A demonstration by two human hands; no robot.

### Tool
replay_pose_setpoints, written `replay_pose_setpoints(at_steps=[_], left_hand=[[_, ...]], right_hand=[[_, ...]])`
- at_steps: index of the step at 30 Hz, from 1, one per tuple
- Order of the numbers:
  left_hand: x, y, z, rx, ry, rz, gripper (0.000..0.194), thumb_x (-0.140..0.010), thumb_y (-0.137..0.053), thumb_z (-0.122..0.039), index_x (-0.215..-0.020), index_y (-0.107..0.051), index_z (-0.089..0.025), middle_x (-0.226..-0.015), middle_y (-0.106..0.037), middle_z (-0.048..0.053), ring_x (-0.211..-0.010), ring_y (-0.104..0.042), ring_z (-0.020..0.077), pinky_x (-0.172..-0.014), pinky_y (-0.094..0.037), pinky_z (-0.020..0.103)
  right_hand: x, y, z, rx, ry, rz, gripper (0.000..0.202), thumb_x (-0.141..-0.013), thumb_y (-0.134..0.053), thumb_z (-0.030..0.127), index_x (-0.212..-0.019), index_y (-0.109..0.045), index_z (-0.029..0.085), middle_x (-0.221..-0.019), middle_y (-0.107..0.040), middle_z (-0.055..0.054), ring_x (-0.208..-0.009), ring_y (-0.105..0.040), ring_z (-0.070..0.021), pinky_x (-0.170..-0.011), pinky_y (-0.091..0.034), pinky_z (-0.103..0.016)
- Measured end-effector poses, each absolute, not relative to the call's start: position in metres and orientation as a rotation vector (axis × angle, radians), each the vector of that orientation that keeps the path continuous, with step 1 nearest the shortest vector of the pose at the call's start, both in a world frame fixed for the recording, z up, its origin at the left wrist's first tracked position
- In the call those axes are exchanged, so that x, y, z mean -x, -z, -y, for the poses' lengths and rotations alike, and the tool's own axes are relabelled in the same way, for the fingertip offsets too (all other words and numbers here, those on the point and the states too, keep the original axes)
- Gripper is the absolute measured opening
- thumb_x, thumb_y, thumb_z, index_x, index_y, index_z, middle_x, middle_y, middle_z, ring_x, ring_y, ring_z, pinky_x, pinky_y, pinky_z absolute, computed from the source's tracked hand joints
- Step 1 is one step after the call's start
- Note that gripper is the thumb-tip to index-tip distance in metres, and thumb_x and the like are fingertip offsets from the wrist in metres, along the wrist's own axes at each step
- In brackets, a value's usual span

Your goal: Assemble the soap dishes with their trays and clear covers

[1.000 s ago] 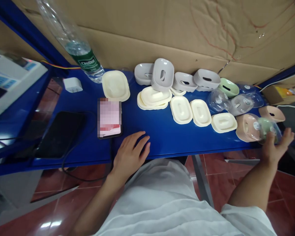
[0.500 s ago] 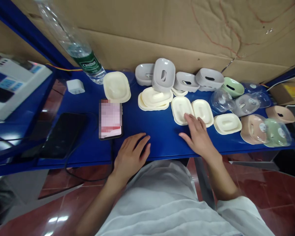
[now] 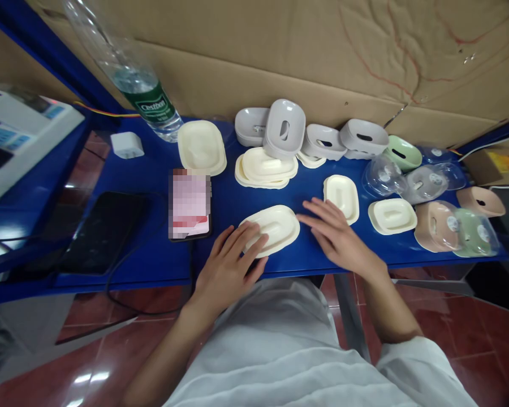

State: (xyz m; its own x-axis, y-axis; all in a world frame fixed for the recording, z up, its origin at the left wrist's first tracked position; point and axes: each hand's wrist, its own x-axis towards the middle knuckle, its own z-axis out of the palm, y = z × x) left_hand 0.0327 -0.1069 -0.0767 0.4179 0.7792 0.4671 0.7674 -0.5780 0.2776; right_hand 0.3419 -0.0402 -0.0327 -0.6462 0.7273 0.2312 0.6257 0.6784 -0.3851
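A cream plastic tray (image 3: 274, 228), oval with a raised slotted hump in its middle, lies near the front edge of the blue table (image 3: 254, 257) between both hands. The left hand (image 3: 227, 268) rests flat with fingers spread, its fingertips lying on the tray's near-left rim; it grips nothing. The right hand (image 3: 337, 237) is also flat and open on the table, its fingertips just at the tray's right end. Counting the cream pieces: this one, two more single trays (image 3: 341, 196) (image 3: 392, 215) to the right, a stack of two (image 3: 266, 168) behind, and a smooth dished one (image 3: 201, 147) near the bottle. Four grey soap-dish shells (image 3: 283, 128) stand along the cardboard backing (image 3: 280, 51), each rounded with a slot cut in it. On the right lie one green shell (image 3: 402, 152), two pink ones (image 3: 435, 225), a green one under a clear cover (image 3: 475, 232), and about three clear glossy lids (image 3: 424, 181) bearing small round stickers too small to read. A clear water bottle (image 3: 139, 85) with a green label reading "Cestbon" leans at the back left, beside a white charger plug (image 3: 127, 144). Two phones lie on the left: one (image 3: 189, 204) lit, one dark (image 3: 102, 232) with a black cable.
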Motion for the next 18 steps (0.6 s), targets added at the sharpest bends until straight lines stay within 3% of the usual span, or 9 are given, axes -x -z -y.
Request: replay_pose_setpoints(at_steps=[5, 10, 14, 18], left_hand=[[-0.033, 0.077, 0.106, -2.64, -0.955, -1.424, 0.03, -0.105, -0.072, -0.019, -0.134, -0.069, -0.02, -0.148, -0.073, 0.017, -0.14, -0.07, 0.035, -0.116, -0.058, 0.052], [-0.027, 0.076, 0.107, -2.584, -0.998, -1.404, 0.026, -0.107, -0.068, -0.014, -0.133, -0.07, -0.019, -0.137, -0.077, 0.015, -0.123, -0.076, 0.0303, -0.102, -0.06, 0.046], [-0.025, 0.078, 0.108, -2.544, -1.048, -1.366, 0.028, -0.105, -0.069, -0.01, -0.132, -0.069, -0.017, -0.131, -0.077, 0.014, -0.123, -0.075, 0.0299, -0.106, -0.061, 0.046], [-0.026, 0.079, 0.108, -2.55, -1.038, -1.326, 0.031, -0.102, -0.069, -0.005, -0.131, -0.068, -0.015, -0.136, -0.074, 0.017, -0.129, -0.072, 0.0315, -0.112, -0.061, 0.048]], right_hand=[[-0.31, 0.012, -0.034, 1.259, -0.123, 2.438, 0.049, -0.115, -0.051, 0.04, -0.159, -0.062, 0.022, -0.161, -0.064, -0.014, -0.151, -0.058, -0.036, -0.127, -0.045, -0.059], [-0.244, 0.009, -0.101, 1.561, 0.076, 2.457, 0.054, -0.11, -0.064, 0.034, -0.158, -0.06, 0.01, -0.154, -0.065, -0.023, -0.142, -0.06, -0.0415, -0.118, -0.051, -0.059], [-0.242, -0.001, -0.103, 1.561, 0.04, 2.389, 0.038, -0.111, -0.059, 0.027, -0.146, -0.071, 0.015, -0.144, -0.071, -0.017, -0.129, -0.07, -0.0374, -0.103, -0.062, -0.05], [-0.291, -0.012, -0.049, 1.147, -0.096, 2.354, 0.038, -0.113, -0.062, 0.034, -0.148, -0.071, 0.022, -0.147, -0.073, -0.01, -0.134, -0.072, -0.031, -0.11, -0.064, -0.045]])
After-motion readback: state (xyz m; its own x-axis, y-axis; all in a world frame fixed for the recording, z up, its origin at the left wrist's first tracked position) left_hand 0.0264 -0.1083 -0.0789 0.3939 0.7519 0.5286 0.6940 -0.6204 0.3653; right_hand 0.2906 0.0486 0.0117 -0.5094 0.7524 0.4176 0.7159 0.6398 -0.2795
